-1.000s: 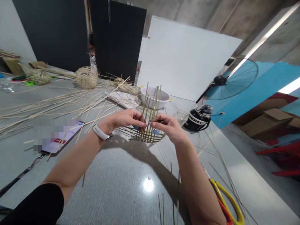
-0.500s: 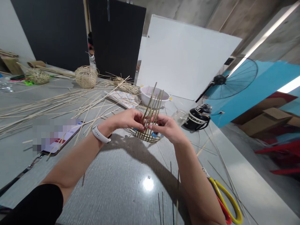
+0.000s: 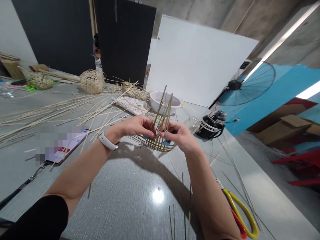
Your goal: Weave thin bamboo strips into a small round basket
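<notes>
Weaving a pale bamboo-strip basket (image 3: 156, 144), held between both hands over the grey speckled bench (image 3: 120, 203): the left hand (image 3: 135, 126) and right hand (image 3: 178, 135) have their grips nearly closed, pinching the thin upright strips (image 3: 165, 111); the next crosswise pass seems to need those strips kept spread.

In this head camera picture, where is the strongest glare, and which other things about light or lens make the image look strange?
In the head view, a round glare spot shines on the grey table top; the forearms' shadow falls before the woven bamboo basket; the wide lens makes the white board lean; a pixelated patch hides part of the phone.
</notes>
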`<state>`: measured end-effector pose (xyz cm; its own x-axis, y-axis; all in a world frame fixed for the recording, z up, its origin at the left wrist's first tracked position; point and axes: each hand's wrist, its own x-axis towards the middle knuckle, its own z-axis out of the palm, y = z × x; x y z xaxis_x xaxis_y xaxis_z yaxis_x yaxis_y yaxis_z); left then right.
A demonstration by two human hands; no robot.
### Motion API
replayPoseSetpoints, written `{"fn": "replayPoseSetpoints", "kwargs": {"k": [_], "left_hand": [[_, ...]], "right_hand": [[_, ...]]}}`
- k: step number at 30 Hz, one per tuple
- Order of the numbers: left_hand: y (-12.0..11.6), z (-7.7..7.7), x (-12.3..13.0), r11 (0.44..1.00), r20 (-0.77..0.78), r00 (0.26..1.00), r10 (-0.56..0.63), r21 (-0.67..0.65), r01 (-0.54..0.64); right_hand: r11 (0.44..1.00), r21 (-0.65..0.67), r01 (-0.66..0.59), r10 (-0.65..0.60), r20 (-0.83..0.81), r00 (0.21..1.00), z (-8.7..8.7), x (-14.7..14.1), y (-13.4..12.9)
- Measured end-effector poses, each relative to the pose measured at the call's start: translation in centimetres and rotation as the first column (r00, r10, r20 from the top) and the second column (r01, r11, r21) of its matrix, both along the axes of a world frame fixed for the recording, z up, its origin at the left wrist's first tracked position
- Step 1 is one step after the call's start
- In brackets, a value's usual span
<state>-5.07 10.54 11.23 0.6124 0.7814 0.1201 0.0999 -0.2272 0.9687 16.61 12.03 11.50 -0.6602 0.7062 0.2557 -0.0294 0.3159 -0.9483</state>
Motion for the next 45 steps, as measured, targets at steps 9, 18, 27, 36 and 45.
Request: {"fn": "replayPoseSetpoints", "kwargs": {"k": [9, 18, 27, 36, 45], "left_hand": [[-0.9, 0.8, 0.0, 0.996, -0.076, 0.997, 0.033, 0.084, -0.027], [-1.9, 0.6, 2.0, 0.878, -0.142, 0.904, 0.402, 0.339, -0.337], [-2.8, 1.0, 2.8, 0.799, -0.134, 0.867, 0.481, 0.473, -0.37], [-2.1, 0.9, 2.3, 0.887, -0.117, 0.919, 0.378, 0.332, -0.322], [-1.5, 0.4, 2.1, 0.892, -0.073, 0.919, 0.388, 0.279, -0.355]], "right_hand": [[0.998, -0.004, 0.056, -0.056, -0.01, 0.998, 0.3, -0.2, -0.3], [0.994, -0.043, 0.105, -0.107, -0.033, 0.994, -0.3, -0.2, -0.1], [0.973, 0.118, 0.2, -0.199, -0.015, 0.98, 0.0, 0.3, -0.1], [0.96, 0.19, 0.207, -0.213, 0.013, 0.977, -0.2, 0.0, -0.2], [0.884, 0.354, 0.304, -0.311, -0.039, 0.95, 0.0, -0.4, -0.4]]}}
